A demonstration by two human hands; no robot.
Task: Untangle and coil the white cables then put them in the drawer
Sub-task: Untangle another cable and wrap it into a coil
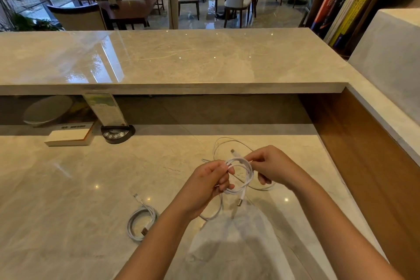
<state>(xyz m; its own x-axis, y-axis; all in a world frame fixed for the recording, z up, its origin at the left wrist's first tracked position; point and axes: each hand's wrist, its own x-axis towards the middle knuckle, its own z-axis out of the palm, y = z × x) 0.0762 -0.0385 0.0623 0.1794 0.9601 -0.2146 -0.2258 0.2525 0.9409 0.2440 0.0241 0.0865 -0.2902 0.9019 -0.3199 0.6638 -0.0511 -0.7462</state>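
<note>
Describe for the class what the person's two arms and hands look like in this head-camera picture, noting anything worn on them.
Both forearms come up from the bottom edge of the picture, bare as far as they show: no sleeve is visible. The left hand and right hand wear no gloves. No ring, watch, bracelet or marking can be seen on either hand or wrist. The fingernails look short and unpainted, as far as can be told.

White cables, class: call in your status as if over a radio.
Left hand and right hand both gripping a half-wound cable above the counter. Second cable coiled, lying left. No drawer in view.
</note>
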